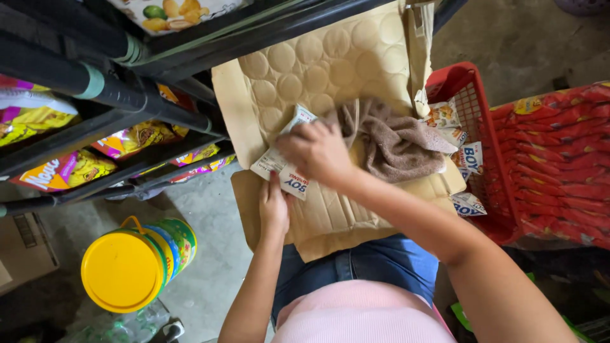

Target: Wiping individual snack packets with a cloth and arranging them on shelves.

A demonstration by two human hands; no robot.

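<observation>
A person's right hand (316, 150) grips white sachets (284, 166) on a cardboard sheet (330, 213) across the lap; the left hand (274, 206) pinches their near edge, apparently. A brown cloth (394, 143) lies just right, red basket (473, 121) beyond.

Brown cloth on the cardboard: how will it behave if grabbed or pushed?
The brown cloth lies crumpled in soft folds, so probably floppy and sagging when lifted. It looks light. Pushed across the cardboard, it would likely bunch up rather than slide whole; rolling seems unlikely.
</observation>
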